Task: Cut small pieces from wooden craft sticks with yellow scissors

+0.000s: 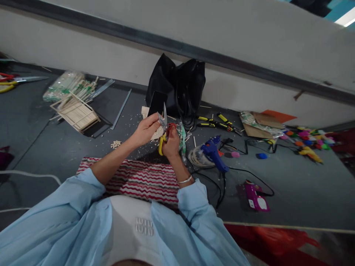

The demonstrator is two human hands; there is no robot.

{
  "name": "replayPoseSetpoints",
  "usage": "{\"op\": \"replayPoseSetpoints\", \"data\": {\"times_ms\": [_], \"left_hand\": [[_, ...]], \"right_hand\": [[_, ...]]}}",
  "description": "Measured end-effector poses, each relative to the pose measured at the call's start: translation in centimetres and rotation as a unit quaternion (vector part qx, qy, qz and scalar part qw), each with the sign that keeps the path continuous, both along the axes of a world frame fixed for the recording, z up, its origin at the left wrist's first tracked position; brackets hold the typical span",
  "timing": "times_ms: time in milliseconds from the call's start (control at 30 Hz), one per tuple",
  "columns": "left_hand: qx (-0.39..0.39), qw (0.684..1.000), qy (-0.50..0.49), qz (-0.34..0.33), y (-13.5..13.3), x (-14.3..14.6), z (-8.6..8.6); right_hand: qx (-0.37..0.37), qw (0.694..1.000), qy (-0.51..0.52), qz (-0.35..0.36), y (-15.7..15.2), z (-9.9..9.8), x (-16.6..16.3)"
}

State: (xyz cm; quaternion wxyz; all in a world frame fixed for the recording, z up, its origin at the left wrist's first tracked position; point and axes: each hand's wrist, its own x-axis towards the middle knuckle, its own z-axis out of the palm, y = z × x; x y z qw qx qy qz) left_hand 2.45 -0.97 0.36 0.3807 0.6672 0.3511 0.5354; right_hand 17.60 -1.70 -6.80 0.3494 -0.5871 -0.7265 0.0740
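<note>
My right hand (172, 143) is wrapped round the handles of a pair of scissors (161, 144), one handle yellow and one red. Their blades point up and away from me and stand apart. Close to the blades, my left hand (147, 128) is closed with its fingers pinched together; what it grips is too small to make out. Under and beyond the hands lie a dark phone (158, 102) and a pale wooden piece (157, 133). Small cut bits of stick (115, 144) form a pile to the left of my left forearm.
A stick-built frame (76, 114) and bagged sticks (66, 85) lie left. A black bag (177, 81) stands against the wall. To the right are a blue glue gun (215, 154), pliers (213, 125), a purple power strip (256, 197) with cables, and colourful pompoms (307, 138).
</note>
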Motion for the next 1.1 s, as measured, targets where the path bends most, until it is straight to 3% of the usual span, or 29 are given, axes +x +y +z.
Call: {"op": "replayPoseSetpoints", "data": {"times_ms": [133, 900, 1100], "left_hand": [[-0.028, 1.000, -0.004, -0.004, 0.1, 0.0, -0.4], [-0.012, 0.997, -0.041, -0.057, 0.4, -0.2, -1.2], [-0.046, 0.988, -0.104, -0.103, 0.2, 0.3, -1.1]], "right_hand": [[-0.001, 1.000, -0.003, 0.010, 0.0, -0.3, 0.2], [0.008, 1.000, -0.005, 0.010, -0.5, -1.1, 0.3], [0.106, 0.994, 0.027, -0.010, -0.1, -2.6, 0.8]]}}
